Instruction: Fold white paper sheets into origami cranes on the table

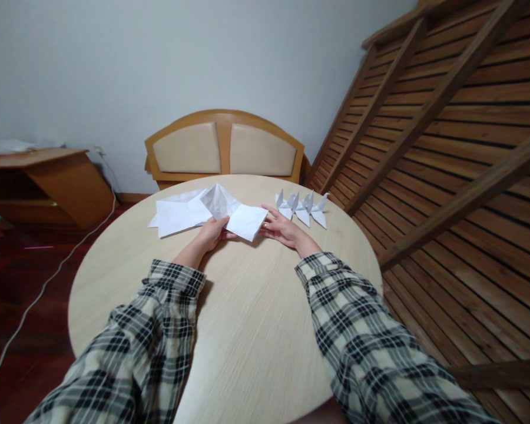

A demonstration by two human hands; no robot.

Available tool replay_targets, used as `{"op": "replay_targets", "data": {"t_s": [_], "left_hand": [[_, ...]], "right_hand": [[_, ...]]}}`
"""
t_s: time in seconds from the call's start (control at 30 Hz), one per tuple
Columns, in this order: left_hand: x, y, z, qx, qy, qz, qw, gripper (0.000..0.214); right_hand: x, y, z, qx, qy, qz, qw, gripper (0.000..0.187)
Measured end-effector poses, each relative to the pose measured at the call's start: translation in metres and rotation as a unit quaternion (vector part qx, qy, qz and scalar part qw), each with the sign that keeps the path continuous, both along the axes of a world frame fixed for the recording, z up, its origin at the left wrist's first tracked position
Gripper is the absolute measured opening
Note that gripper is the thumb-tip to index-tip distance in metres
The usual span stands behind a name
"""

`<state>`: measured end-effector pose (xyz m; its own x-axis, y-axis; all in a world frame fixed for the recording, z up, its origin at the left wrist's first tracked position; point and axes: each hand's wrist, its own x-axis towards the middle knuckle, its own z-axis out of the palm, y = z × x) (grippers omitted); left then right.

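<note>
Above the table I hold a creased, partly folded sheet of white paper (246, 220); one part of it stands up in a peak at its left. My left hand (212, 232) pinches its lower left edge, thumb on top and fingers beneath. At the right corner my right hand (280, 228) grips the paper's edge, its fingertips partly behind it. Flat white paper sheets (179, 217) lie just left of the folded one. Several folded paper cranes (301, 207) stand close together in a row, beyond my right hand.
The round pale wooden table (247, 330) fills the middle. A headboard (224, 144) stands behind it against the wall. Wooden slats (459, 153) lean along the right side. A desk (66, 182) is at the left, and a white cable (48, 282) runs over the floor.
</note>
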<state>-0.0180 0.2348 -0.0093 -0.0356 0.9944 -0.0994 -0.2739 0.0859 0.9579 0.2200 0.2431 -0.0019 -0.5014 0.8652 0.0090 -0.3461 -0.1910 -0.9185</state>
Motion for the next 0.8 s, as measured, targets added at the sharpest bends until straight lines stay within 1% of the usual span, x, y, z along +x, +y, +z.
{"op": "replay_targets", "data": {"t_s": [0.1, 0.2, 0.33, 0.43, 0.53, 0.67, 0.73, 0.8], "left_hand": [[0.001, -0.001, 0.002, -0.01, 0.008, 0.01, 1.0, 0.022], [0.002, -0.001, 0.004, -0.023, 0.013, 0.019, 0.999, 0.023], [0.003, -0.002, 0.005, -0.03, 0.016, 0.015, 0.999, 0.025], [0.003, -0.003, 0.005, -0.017, 0.01, -0.003, 1.0, 0.026], [0.001, -0.004, 0.005, -0.01, -0.005, -0.014, 1.0, 0.022], [0.002, -0.005, 0.006, -0.013, -0.021, -0.015, 1.0, 0.013], [0.003, -0.006, 0.006, -0.005, -0.028, -0.028, 0.999, 0.012], [0.004, -0.008, 0.007, 0.007, -0.032, -0.043, 0.999, 0.017]], "right_hand": [[0.0, 0.001, 0.001, 0.005, 0.019, -0.027, 0.999, 0.066], [-0.001, 0.002, 0.001, 0.013, 0.033, -0.061, 0.998, 0.057], [-0.001, 0.004, 0.0, 0.013, 0.02, -0.051, 0.998, 0.045], [-0.002, 0.006, -0.003, 0.006, -0.002, -0.041, 0.999, 0.04], [-0.003, 0.01, -0.007, -0.002, -0.031, -0.044, 0.999, 0.041], [-0.003, 0.014, -0.01, 0.003, -0.042, -0.051, 0.998, 0.044], [-0.004, 0.015, -0.011, 0.003, -0.046, -0.055, 0.997, 0.042], [-0.005, 0.014, -0.011, 0.002, -0.049, -0.062, 0.997, 0.038]]}}
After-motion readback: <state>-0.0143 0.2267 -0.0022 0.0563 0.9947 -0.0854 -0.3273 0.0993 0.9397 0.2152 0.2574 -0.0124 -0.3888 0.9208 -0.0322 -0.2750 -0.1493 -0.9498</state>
